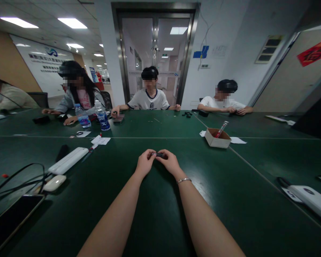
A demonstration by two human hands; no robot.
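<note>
Both my hands meet over the green table (160,221), straight ahead of me. Between them is a small dark slim object (159,155), which lies crosswise; its exact kind I cannot make out. My left hand (145,162) pinches its left end with thumb and fingers. At the other end, my right hand (171,162) is closed around it, hiding part of it. A silver bracelet (184,180) circles my right wrist.
To the left lie a phone (14,217), a white earbud case (55,182), a white power bank (69,160) and black cables. Two bottles (103,119) stand beyond. An open small box (217,138) with a red-and-silver tube sits ahead right. Several people sit across the table.
</note>
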